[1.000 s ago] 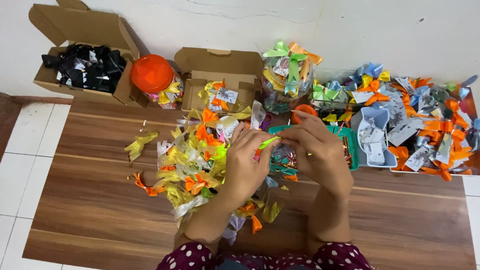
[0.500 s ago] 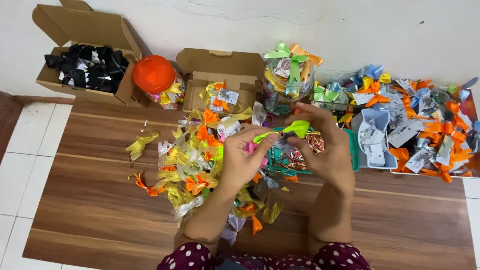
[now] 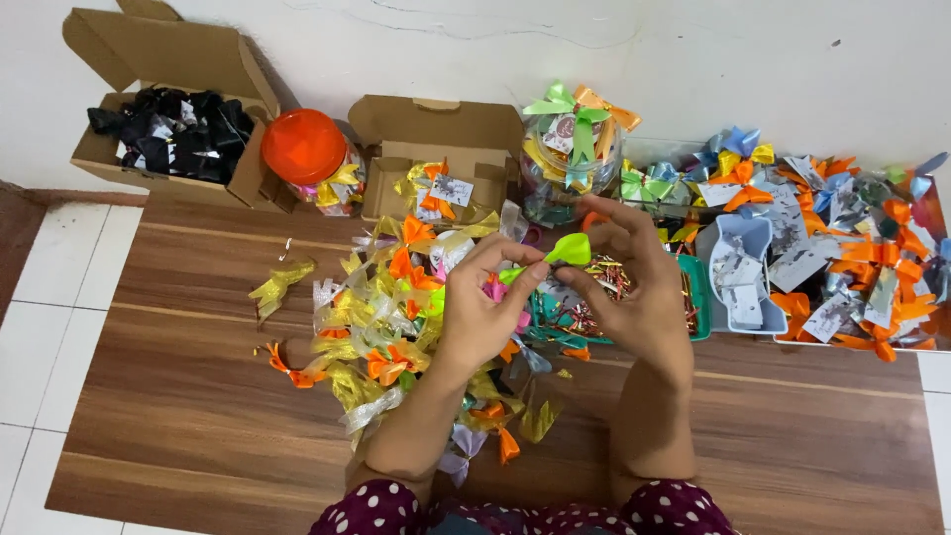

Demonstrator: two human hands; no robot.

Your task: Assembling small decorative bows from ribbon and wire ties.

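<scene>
Left hand and right hand pinch lime-green ribbon bow between fingertips, above ribbon pile on wooden table. Best practice: keep centre pinch firm, loops even.

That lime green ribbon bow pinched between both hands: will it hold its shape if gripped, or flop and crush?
The lime green bow is probably very light: the left hand and right hand hold it by fingertips alone. Its loops look thin and glossy, so likely floppy, easily flattened and perhaps slippery. Being flat, it should not roll.
</scene>
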